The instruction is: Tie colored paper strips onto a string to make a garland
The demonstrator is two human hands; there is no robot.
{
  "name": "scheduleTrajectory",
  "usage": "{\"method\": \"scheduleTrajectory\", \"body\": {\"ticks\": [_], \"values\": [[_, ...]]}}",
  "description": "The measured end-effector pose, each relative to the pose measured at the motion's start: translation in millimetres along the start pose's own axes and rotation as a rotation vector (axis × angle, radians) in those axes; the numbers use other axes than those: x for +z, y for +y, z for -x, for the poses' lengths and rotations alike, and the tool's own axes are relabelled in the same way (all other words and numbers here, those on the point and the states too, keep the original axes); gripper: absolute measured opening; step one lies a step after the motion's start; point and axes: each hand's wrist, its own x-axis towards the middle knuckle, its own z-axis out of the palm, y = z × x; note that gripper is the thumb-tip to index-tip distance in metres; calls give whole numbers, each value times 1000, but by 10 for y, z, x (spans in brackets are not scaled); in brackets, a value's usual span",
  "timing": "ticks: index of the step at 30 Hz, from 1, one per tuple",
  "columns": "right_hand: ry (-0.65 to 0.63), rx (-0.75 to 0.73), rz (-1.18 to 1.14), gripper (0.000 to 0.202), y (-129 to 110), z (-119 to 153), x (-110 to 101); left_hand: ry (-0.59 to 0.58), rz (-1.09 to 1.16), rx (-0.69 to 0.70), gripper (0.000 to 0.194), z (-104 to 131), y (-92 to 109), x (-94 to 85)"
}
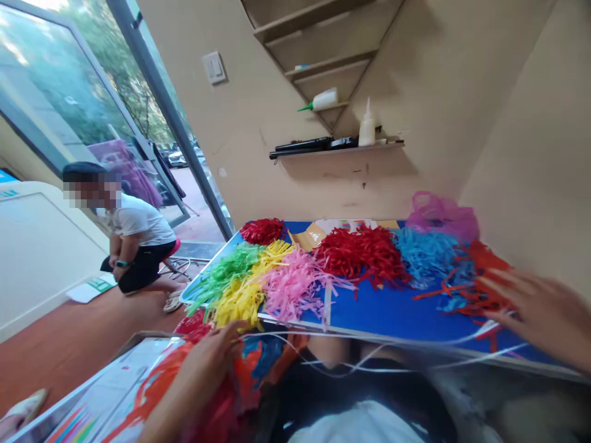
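My left hand is at the lower left, its fingers closed at one end of a thin white cord. Beneath it hang red and orange plastic strips. The cord runs in loose loops across my lap toward the right. My right hand, blurred by motion, reaches over a pile of orange-red strips with its fingers stretched out. Part of the cord passes close to that thumb; whether it is touched I cannot tell. Beside this pile lies a bunch of light blue strips.
The blue table bears dark red, pink, yellow and green strip bunches, plus a pink plastic bag. A wall shelf holds a bottle. A seated person is near the door. A box stands lower left.
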Motion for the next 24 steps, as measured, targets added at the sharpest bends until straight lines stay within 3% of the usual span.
{"method": "scheduleTrajectory", "body": {"ticks": [4, 6, 7, 10, 13, 15, 17, 18, 19, 21, 24], "values": [[-431, -164, -524, 53, -1783, 127, 581, 72, -104, 296, 31, -66, 686, 530], [-508, -228, -636, 68, -2333, 134, 919, 160, -89, 493, 28, -108, 820, 728], [-557, -198, -695, 62, -2468, 116, 1060, 214, -81, 569, 26, -133, 831, 801], [-690, -45, -887, 37, -2459, 68, 1316, 323, -66, 592, 22, -191, 763, 922], [-608, 99, -1001, 32, -2272, 140, 1403, 257, -22, 357, 25, -182, 762, 974], [-528, 104, -1000, 61, -2239, 244, 1447, 194, 73, 217, 28, -154, 852, 1002], [-578, 80, -1012, 104, -2282, 348, 1509, 160, 234, 151, 29, -141, 985, 1030], [-631, 74, -1042, 113, -2316, 387, 1545, 156, 333, 137, 30, -146, 1054, 1043], [-683, 65, -1090, 112, -2350, 414, 1580, 155, 435, 126, 31, -162, 1116, 1057], [-710, 56, -1191, 91, -2400, 433, 1631, 146, 640, 96, 34, -223, 1203, 1091], [-595, 111, -1270, 55, -2408, 396, 1649, 72, 991, 70, 55, -340, 1199, 1178]]}}
